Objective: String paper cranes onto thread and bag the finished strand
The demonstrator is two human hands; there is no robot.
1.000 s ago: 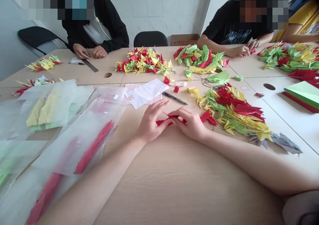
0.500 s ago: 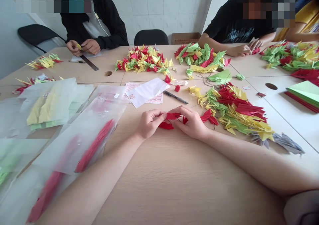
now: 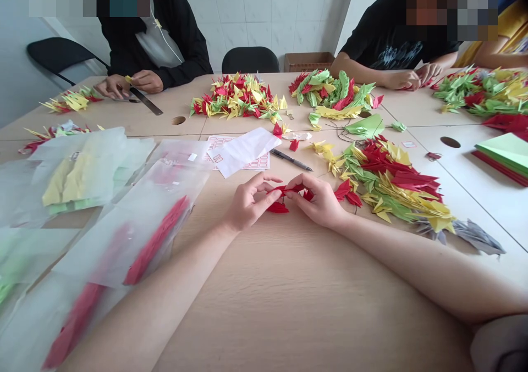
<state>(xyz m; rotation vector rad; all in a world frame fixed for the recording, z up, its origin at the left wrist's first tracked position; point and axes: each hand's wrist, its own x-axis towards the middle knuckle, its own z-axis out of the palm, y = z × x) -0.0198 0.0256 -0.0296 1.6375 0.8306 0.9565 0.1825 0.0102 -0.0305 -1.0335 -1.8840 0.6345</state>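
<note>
Between my two hands is a red folded paper piece [image 3: 284,189], gripped from both sides just above the table. My left hand [image 3: 251,201] pinches its left end with thumb and a finger, the other fingers raised. On its right end, my right hand [image 3: 317,199] has thumb and fingers closed, hiding part of the paper. Below the fingertips hangs or lies another red folded piece [image 3: 278,207]. More red paper cranes [image 3: 345,192] lie just beyond my right hand, beside a long bundle of red, yellow and green folded cranes [image 3: 396,182].
Clear bags [image 3: 165,179] of folded paper cover the left side. A pen [image 3: 292,160] and white paper slip [image 3: 247,149] lie ahead. Heaps of cranes [image 3: 239,97] stand farther back. Green and red sheets [image 3: 505,155] are stacked at right. Across the table, people handle paper; one has a metal ruler [image 3: 146,101].
My left fingers have lifted and spread slightly, and the red piece between my hands has turned to look narrower. Across the table, one person's hands have shifted a little.
</note>
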